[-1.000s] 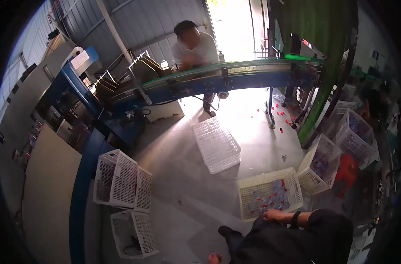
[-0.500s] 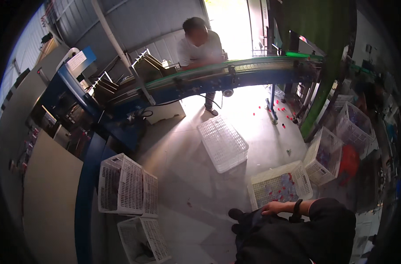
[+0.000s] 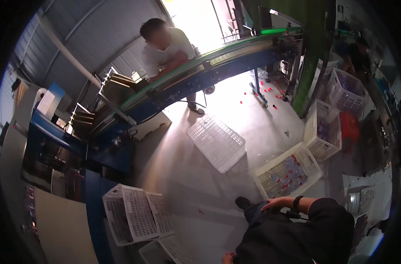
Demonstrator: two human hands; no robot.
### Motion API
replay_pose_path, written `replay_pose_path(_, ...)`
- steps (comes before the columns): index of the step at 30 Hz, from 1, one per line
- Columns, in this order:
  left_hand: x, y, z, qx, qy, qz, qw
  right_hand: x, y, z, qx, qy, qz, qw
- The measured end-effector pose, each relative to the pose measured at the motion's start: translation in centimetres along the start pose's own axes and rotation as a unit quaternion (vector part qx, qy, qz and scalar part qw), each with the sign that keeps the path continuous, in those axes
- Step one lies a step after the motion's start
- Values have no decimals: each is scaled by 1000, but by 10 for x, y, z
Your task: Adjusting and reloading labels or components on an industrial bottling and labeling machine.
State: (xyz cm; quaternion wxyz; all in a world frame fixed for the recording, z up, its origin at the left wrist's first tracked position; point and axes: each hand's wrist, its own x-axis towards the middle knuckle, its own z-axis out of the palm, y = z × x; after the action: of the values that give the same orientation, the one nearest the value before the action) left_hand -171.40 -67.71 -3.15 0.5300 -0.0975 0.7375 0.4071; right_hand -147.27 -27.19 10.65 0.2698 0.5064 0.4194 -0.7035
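1. Smooth grey floor (image 3: 200,187) lies beneath our cream, latticed, rectangular plastic crate (image 3: 314,176) of clear-and-red plastic pieces (image 3: 289,176).
2. Beyond the crate: a long blue metal conveyor (image 3: 231,66).
3. Below it: our right hand (image 3: 276,203), our left hand (image 3: 228,258) farther left; finger spread we cannot tell.

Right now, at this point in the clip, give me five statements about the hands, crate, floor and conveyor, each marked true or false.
1. A dark band circles the wrist of the right hand. True.
2. The right hand is inside the cream crate. False: it is by the dark trouser leg, outside the crate.
3. The cream crate holds clear items with red parts. True.
4. The co-worker stands on the near side of the conveyor. False: they lean at its far side.
5. Small red pieces lie on the floor. True.
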Motion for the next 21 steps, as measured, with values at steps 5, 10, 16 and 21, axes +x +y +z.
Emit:
replay_pose_path(5,43,100,-43,7,47,-1,999,51,-18,-11,-9,-38,-123,992)
replay_pose_path(10,24,241,17,36,8,52,998,14,-53,-12,-2,-44,-94,995)
replay_pose_path(16,36,270,37,149,-102,71,981,31,-56,-2,55,37,-129,989)
replay_pose_path(21,53,244,0,299,-107,103,942,65,-40,13,55,108,-153,981)
